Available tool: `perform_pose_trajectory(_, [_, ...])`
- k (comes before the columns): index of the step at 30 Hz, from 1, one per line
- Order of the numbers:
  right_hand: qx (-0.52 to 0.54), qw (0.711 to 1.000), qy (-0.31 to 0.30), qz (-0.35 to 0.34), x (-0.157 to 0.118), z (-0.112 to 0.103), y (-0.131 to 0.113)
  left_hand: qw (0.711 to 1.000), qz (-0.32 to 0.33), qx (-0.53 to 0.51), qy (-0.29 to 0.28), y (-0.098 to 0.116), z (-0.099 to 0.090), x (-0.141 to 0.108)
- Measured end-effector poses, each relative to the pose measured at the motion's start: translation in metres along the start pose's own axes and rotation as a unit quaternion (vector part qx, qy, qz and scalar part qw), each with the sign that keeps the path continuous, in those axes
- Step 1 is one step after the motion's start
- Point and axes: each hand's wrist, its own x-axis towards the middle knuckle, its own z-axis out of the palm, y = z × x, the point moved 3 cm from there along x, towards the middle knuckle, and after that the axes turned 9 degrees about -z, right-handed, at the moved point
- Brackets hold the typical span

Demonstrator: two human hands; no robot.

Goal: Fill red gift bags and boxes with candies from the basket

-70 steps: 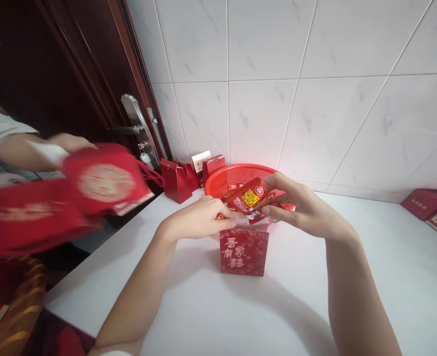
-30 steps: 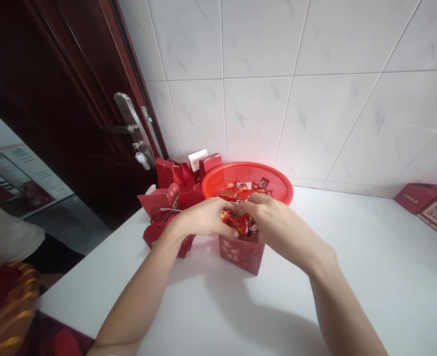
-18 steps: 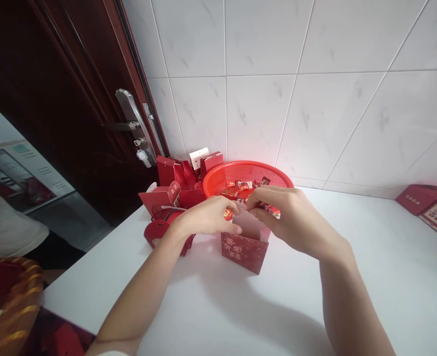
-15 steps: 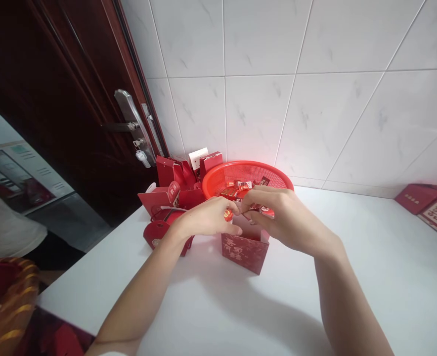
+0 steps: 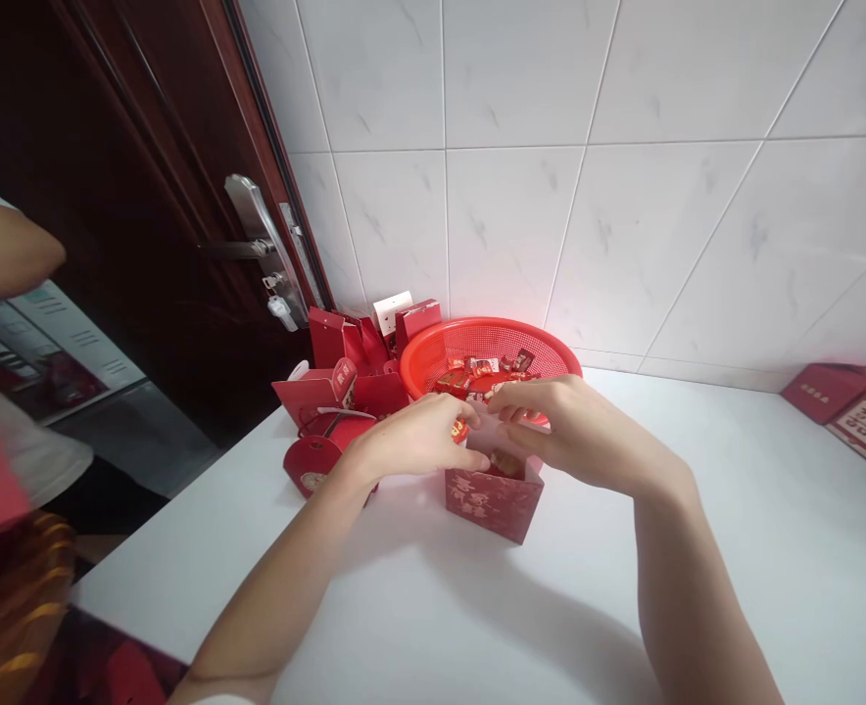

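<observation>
An open-topped red gift box (image 5: 493,504) with pale printed characters stands on the white table, directly in front of me. Over its left side is my left hand (image 5: 422,431), fingers curled around a red and yellow wrapped candy (image 5: 460,430) while the thumb reaches down to the box's rim. My right hand (image 5: 543,416) hovers above the box's right side, its bent fingers apart from the thumb and no object visible between them. Down inside the box a brownish wrapped candy (image 5: 506,463) shows. Behind both hands sits a red mesh basket (image 5: 492,333) containing several wrapped candies (image 5: 483,368).
Several red gift boxes (image 5: 322,387) cluster left of the basket. Another red box (image 5: 855,406) stands at the far right by the tiled wall. At left are a dark door (image 5: 175,176), a woven basket (image 5: 32,612) and another person's arm (image 5: 7,250).
The small candy at my right fingertips has left them, and a candy now shows inside the box. The box has shifted slightly right. At left, the other person's arm has come further into view.
</observation>
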Motion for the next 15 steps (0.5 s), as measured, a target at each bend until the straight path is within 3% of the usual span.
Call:
perform_pose_trajectory(6, [0.034, 0.999, 0.022, -0.018, -0.002, -0.003, 0.0, 0.993, 0.078, -0.087, 0.008, 0.014, -0.001, -0.003])
perform_pose_trajectory(10, [0.076, 0.996, 0.056, -0.007, -0.003, -0.004, 0.0, 0.965, 0.126, -0.225, 0.05, 0.021, -0.003, -0.003])
perform_pose_trajectory(15, [0.063, 0.996, 0.07, -0.005, 0.0, -0.003, -0.004, 0.933, 0.142, -0.328, 0.035, 0.025, 0.004, -0.001])
